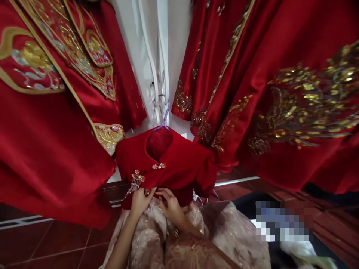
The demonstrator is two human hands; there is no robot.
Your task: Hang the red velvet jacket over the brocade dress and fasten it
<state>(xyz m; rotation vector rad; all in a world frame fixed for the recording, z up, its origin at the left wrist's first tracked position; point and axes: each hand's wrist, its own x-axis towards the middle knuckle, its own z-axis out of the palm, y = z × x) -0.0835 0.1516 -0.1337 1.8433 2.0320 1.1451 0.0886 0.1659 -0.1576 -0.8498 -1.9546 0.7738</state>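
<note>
A red velvet garment (179, 157) hangs in front of me on a purple hanger (165, 121). A jewelled clasp (159, 166) sits below its neckline, and a beaded ornament with dangling strands (137, 179) is fixed to its front left. My left hand (141, 201) and my right hand (169, 203) meet at the garment's lower front, fingers curled and pinched close together on its fabric. What exactly lies between the fingertips is too small to see clearly; the cloth edge seems to be there.
Red satin garments with gold embroidery hang at the left (70, 160) and right (266, 86). White curved bars (161, 48) stand behind the hanger. Shiny beige fabric (196, 239) covers the lap area. Dark red floor tiles (64, 239) show below; a blurred patch lies at lower right.
</note>
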